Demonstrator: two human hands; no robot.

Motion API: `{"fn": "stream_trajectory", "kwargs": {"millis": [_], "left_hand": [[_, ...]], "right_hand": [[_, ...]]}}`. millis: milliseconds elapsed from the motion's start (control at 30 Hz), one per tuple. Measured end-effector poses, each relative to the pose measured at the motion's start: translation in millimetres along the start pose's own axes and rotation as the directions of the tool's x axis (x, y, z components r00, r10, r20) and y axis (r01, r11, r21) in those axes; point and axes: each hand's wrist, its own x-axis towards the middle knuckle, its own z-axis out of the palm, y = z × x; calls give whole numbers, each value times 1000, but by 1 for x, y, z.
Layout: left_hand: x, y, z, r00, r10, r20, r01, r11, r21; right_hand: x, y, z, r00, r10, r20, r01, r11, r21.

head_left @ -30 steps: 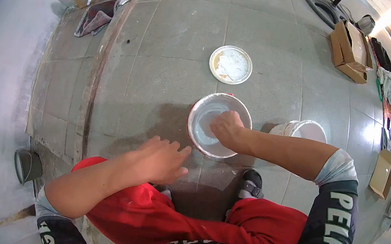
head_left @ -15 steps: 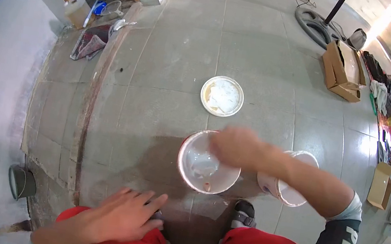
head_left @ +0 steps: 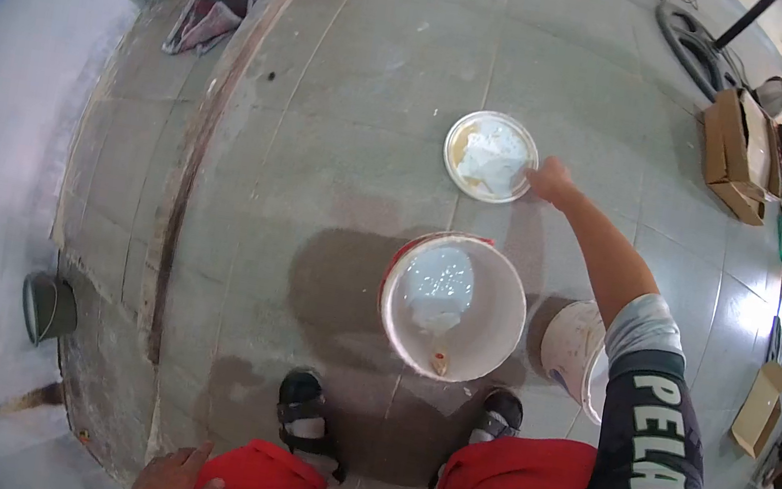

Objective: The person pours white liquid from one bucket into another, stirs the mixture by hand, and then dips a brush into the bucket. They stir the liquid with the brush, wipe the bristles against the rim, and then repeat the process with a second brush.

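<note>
right hand [head_left: 550, 180] is narrow at the rim of a round white plastic lid [head_left: 493, 157], grip unclear, best kept level; left hand [head_left: 169, 483] is open.

- Right hand [head_left: 548, 181] at the lid's [head_left: 493, 159] four-o'clock edge!
- Open bucket [head_left: 489, 345] below, lid at its twelve.
- Second bucket [head_left: 570, 347], three.
- Left hand [head_left: 170, 483], eight.

Cardboard box [head_left: 733, 159] near a dark, perhaps plastic, wheel-shaped base [head_left: 691, 49].
</note>
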Motion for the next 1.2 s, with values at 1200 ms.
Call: {"fn": "stream_trajectory", "kwargs": {"millis": [1200], "left_hand": [[112, 140, -73, 818, 539, 202, -554, 646, 525]], "right_hand": [[-388, 110, -125, 934, -300, 193, 357, 797, -488]]}}
